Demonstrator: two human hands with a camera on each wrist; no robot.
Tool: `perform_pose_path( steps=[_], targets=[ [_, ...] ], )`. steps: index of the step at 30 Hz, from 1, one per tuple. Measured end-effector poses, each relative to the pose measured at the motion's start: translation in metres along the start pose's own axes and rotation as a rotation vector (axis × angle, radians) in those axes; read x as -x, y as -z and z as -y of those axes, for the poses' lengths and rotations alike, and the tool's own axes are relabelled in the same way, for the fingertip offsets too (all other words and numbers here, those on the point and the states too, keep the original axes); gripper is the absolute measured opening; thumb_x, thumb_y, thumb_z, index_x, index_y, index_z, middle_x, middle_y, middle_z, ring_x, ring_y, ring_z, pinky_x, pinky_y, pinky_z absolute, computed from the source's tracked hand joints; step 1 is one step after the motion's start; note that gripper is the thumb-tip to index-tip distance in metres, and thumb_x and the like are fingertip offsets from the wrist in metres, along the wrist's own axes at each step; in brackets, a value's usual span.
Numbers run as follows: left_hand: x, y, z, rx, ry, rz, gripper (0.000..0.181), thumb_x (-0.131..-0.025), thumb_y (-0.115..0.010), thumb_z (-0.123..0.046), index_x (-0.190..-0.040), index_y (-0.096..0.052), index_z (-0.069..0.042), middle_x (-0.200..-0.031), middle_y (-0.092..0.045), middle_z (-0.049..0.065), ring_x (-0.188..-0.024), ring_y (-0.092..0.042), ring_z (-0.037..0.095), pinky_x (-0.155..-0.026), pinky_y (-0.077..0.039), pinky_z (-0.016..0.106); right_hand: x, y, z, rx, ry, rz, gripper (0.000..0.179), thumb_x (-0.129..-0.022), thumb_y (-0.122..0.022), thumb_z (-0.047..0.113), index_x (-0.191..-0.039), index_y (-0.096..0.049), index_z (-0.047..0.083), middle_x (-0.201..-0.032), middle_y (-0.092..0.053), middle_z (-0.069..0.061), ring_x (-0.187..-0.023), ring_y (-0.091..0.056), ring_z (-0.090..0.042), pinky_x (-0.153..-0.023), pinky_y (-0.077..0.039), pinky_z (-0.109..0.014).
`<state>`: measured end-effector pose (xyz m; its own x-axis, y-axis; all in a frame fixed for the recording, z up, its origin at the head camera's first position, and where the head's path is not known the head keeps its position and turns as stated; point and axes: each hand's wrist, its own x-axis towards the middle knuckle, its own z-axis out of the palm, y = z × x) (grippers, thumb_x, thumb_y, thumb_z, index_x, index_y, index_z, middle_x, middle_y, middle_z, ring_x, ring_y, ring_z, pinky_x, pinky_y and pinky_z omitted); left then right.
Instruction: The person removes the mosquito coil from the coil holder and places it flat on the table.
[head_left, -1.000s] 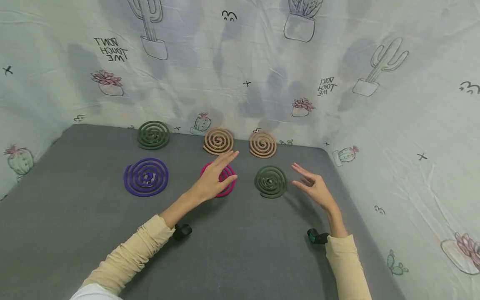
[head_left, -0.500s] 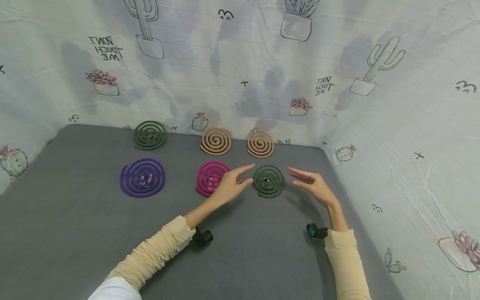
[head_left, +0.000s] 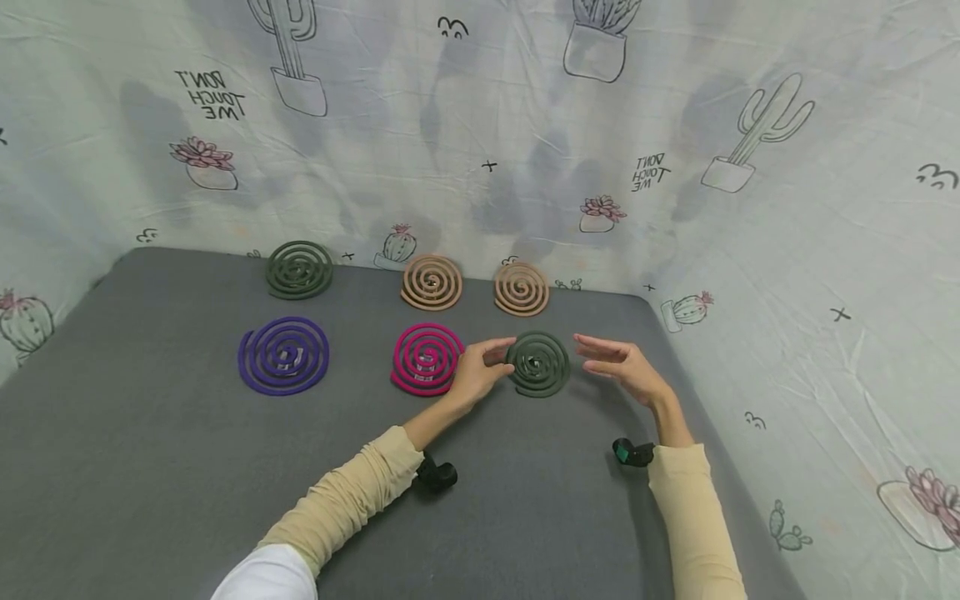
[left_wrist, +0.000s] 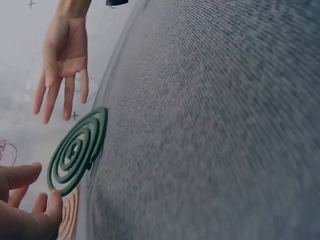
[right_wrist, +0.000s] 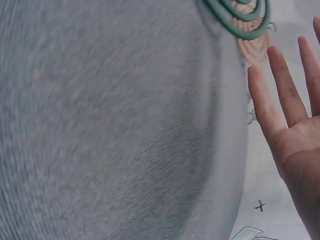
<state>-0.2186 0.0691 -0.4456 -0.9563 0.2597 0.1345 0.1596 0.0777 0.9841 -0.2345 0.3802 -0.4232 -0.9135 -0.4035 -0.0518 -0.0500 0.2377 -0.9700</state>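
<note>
A dark green spiral coil [head_left: 538, 364] lies at the front right of the group on the grey table. My left hand [head_left: 480, 372] is at its left edge, thumb and fingers parted, the fingertips very near the rim; whether they touch it I cannot tell. On the coil's other side my right hand [head_left: 624, 367] hovers just off the edge, holding nothing. Its fingers are extended and spread in the left wrist view. Partly behind the left hand sits a pink spiral coil [head_left: 426, 360]. The green coil [left_wrist: 75, 150] also shows between both hands in the left wrist view.
Farther left is a purple spiral coil [head_left: 283, 357]. Along the back lie another green coil [head_left: 299, 270] and two tan coils, one in the middle [head_left: 432, 282] and one to the right [head_left: 522, 288]. A cactus-print cloth [head_left: 487, 125] encloses the table's back and sides.
My left hand has moved right, from over the pink coil to the left edge of the front green coil. The right hand has barely shifted. The coils stay where they lay.
</note>
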Motion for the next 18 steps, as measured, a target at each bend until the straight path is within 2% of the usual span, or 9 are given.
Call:
perform_pose_path(
  steps=[3,7,9,13,18],
  targets=[
    [-0.002,-0.007,0.001,-0.019,-0.002,-0.044,0.046,-0.094,-0.073,0.017,-0.139,-0.067,0.013,-0.147,-0.064,0.033,-0.135,-0.065,0.051,-0.11,-0.061,0.054,-0.003,0.001,-0.004,0.034,-0.036,0.009,0.059,-0.105,-0.067,-0.004,-0.159,-0.044,-0.013,-0.16,-0.059,-0.011,-0.132,-0.066,0.0,-0.102,-0.06,-0.02],
    [-0.002,-0.015,0.002,-0.136,-0.039,-0.082,0.05,-0.089,-0.075,0.021,-0.138,-0.067,0.014,-0.14,-0.064,0.037,-0.128,-0.067,0.051,-0.104,-0.064,0.052,-0.007,-0.001,-0.007,0.046,-0.078,0.031,0.063,-0.103,-0.068,-0.005,-0.159,-0.041,-0.015,-0.168,-0.038,-0.034,-0.13,-0.066,0.001,-0.098,-0.063,-0.023],
    [-0.002,-0.018,0.002,-0.185,-0.046,-0.09,0.053,-0.087,-0.076,0.022,-0.139,-0.067,0.013,-0.139,-0.063,0.036,-0.127,-0.066,0.05,-0.102,-0.065,0.051,-0.008,-0.003,-0.008,0.046,-0.095,0.031,0.063,-0.102,-0.067,-0.007,-0.159,-0.041,-0.016,-0.168,-0.035,-0.038,-0.127,-0.066,0.002,-0.097,-0.064,-0.023],
    [-0.006,-0.021,0.005,-0.225,-0.046,-0.093,0.055,-0.085,-0.076,0.024,-0.138,-0.067,0.014,-0.138,-0.063,0.036,-0.124,-0.067,0.049,-0.1,-0.066,0.05,-0.011,-0.005,-0.01,0.054,-0.11,0.02,0.062,-0.101,-0.067,-0.011,-0.158,-0.042,-0.017,-0.166,-0.037,-0.04,-0.121,-0.068,0.005,-0.098,-0.064,-0.024],
    [-0.013,-0.023,0.008,-0.291,-0.082,-0.094,0.055,-0.082,-0.075,0.026,-0.135,-0.068,0.016,-0.131,-0.066,0.037,-0.113,-0.072,0.046,-0.09,-0.069,0.044,-0.014,-0.004,-0.01,0.058,-0.105,0.015,0.062,-0.1,-0.068,-0.014,-0.156,-0.043,-0.02,-0.163,-0.039,-0.043,-0.114,-0.071,0.005,-0.096,-0.065,-0.025]
  ],
)
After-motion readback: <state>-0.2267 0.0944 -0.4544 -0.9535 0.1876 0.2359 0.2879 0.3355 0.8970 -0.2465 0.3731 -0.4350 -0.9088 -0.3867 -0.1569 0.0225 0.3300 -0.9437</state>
